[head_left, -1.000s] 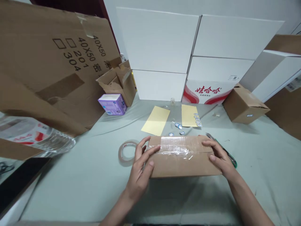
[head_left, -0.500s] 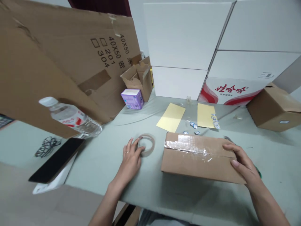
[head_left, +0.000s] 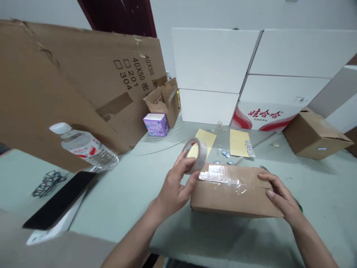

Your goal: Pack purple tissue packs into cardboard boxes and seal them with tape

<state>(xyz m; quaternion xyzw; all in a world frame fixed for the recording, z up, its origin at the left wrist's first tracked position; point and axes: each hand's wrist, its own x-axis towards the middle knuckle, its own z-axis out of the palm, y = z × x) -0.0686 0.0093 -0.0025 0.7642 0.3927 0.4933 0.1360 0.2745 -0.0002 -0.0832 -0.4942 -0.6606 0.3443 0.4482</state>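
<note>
My left hand (head_left: 177, 182) grips a roll of clear tape (head_left: 201, 158) between thumb and fingers, held up off the table at the left end of a cardboard box (head_left: 234, 199). Shiny strips of clear tape lie along the seam on the box's top. My right hand (head_left: 281, 197) holds the box's right end, thumb and fingers pressed on its top edge. Behind that hand, a bit of a green and metal tool (head_left: 299, 206) shows; most of it is hidden.
Yellow sheets (head_left: 240, 143) and small blue-edged labels (head_left: 226, 153) lie behind the box. At left are a water bottle (head_left: 86, 147), a black phone-like slab (head_left: 60, 201) and a dark wiry tangle (head_left: 50, 184). A purple pack (head_left: 156, 124), cartons and white panels (head_left: 212, 61) stand behind.
My left hand has picked the tape roll up off the table and brought it right, beside the box. My right hand stays on the box. The view has tilted up a little.
</note>
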